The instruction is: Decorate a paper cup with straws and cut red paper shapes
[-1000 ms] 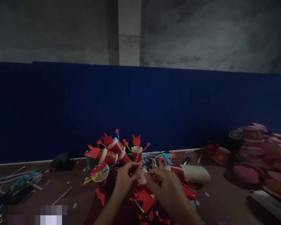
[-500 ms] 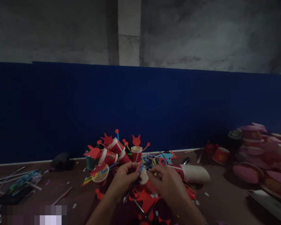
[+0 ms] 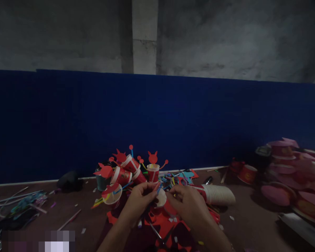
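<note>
My left hand pinches a short blue strip between thumb and fingers, above a paper cup whose pale inside faces up. To the right of that cup, my right hand has its fingertips drawn together; whatever they may hold is hidden. Below the hands lie scissors on red paper scraps. Just behind stands a red cup with a red horned paper head and two strip arms ending in red discs. Similar cups lie tilted to its left.
A stack of nested paper cups lies right of my right hand. Coloured strips and paper pieces are scattered behind it. Red and pink cups crowd the far right. Straws and clutter lie left. A blue panel borders the table's back.
The right fingertips have moved slightly right, away from the blue strip, and the yellow bit by them no longer shows there. The left hand stays nearly in place.
</note>
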{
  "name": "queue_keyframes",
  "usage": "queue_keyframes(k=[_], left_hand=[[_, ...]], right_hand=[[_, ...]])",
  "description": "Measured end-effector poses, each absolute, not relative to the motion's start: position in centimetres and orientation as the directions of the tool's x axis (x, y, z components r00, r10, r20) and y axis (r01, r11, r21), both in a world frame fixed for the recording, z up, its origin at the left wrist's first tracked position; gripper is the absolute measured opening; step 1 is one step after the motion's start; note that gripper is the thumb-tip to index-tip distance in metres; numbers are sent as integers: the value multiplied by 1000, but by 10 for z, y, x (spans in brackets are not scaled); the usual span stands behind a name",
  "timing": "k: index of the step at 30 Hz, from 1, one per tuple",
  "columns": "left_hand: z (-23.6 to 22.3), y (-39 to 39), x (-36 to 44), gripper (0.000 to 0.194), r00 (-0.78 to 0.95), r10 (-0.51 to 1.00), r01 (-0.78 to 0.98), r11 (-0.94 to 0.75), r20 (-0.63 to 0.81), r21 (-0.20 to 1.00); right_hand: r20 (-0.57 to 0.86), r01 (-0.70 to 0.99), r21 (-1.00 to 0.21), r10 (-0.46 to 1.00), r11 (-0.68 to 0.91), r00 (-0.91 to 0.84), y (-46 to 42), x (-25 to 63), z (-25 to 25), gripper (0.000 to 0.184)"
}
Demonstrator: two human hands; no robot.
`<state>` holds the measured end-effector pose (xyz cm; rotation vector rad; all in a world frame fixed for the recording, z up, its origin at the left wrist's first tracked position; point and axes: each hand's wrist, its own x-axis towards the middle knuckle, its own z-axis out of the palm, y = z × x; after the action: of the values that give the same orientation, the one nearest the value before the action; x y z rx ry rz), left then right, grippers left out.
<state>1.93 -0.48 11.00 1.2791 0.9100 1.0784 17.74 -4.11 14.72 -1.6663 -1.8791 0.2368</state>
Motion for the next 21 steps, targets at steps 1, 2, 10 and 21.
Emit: queue_keyframes(k=[1,2,10,21], left_hand=[[109,-5,20,36,279,959,-97,-27,53,995],[108,-4,20,36,281,958,-78,-35,55,996],[98,-13,30,17,131,924,263,-382,360,886],[97,-3,18,24,143,865,439,-492,482,752]], right_hand=[[313,834,-517,949,193,-25,-41,178,147,25],[307,827,-526,951,197,-31,-42,177,147,25],[390,800,-494,910,339,-144,-55,156,142,20],[361,877,-417,929,238,-80,-45,173,147,22]])
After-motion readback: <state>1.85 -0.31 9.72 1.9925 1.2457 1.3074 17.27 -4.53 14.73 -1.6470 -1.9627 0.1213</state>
